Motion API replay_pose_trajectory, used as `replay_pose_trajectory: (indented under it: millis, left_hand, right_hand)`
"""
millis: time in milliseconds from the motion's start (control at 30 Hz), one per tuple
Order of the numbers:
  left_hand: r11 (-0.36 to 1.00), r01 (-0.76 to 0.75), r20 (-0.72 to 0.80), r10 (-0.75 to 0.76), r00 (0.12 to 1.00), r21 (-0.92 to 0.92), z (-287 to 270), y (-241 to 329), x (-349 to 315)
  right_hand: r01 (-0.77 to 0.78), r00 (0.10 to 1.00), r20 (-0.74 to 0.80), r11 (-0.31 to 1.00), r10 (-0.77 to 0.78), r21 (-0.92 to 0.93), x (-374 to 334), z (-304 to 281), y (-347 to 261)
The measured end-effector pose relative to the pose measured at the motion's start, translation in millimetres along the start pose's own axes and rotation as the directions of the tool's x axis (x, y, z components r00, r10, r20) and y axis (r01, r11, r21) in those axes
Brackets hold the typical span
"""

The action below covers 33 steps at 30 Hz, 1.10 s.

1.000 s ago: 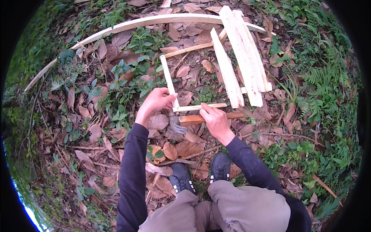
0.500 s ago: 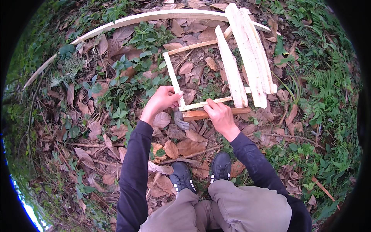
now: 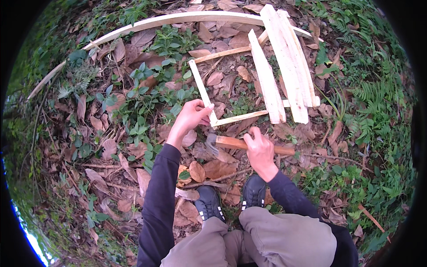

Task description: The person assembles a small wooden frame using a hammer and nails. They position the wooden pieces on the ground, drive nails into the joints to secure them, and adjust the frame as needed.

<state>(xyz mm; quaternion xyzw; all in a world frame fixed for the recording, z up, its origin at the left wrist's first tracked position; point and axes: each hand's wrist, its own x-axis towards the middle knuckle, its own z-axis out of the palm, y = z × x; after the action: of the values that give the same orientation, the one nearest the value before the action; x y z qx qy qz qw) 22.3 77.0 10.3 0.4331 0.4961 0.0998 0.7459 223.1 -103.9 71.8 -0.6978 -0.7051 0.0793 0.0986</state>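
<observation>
Steadily brace the stick (image 3: 201,86) with your left fingers (image 3: 207,111) clamped near its lower end, right fingers (image 3: 247,139) closed round the hammer (image 3: 229,142).

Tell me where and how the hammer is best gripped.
Likely best by its wooden handle, from the right: it is long and slim, with its free end pointing right, away from the metal head at left. The right hand grips it partway along.

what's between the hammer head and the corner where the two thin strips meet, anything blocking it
Nothing visible: in this view only a small leafy gap separates the hammer head from the corner. The left hand touches the left strip just beyond.
</observation>
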Motion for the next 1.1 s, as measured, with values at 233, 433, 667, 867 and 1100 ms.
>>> replay_pose_trajectory:
  millis: [233, 433, 667, 867, 1100]
  left_hand:
    - [0.993, 0.121, 0.014, -0.121, 0.993, -0.012, 12.9, -7.9, -6.1]
    - [0.775, 0.218, 0.219, -0.106, 0.970, -0.593, 58.9, -21.1, -31.1]
    - [0.762, 0.035, 0.032, -0.018, 0.999, -0.647, 71.7, -29.9, -22.1]
    - [0.773, 0.015, -0.050, -0.060, 0.997, -0.634, 74.5, -42.9, -13.8]
    - [0.743, -0.003, -0.082, -0.070, 0.994, -0.670, 80.8, -49.0, -13.0]
  right_hand:
    - [-0.354, 0.930, 0.063, 0.836, 0.362, 0.420, -47.2, -23.0, -4.2]
    - [-0.440, 0.863, 0.008, 0.744, 0.505, 0.503, -55.3, -24.9, 9.4]
    - [-0.491, 0.802, 0.002, 0.658, 0.597, 0.571, -64.0, -17.9, 28.5]
    - [-0.499, 0.764, -0.066, 0.653, 0.642, 0.570, -76.8, -18.0, 29.8]
    - [-0.544, 0.731, -0.045, 0.621, 0.681, 0.564, -89.9, -15.9, 44.5]
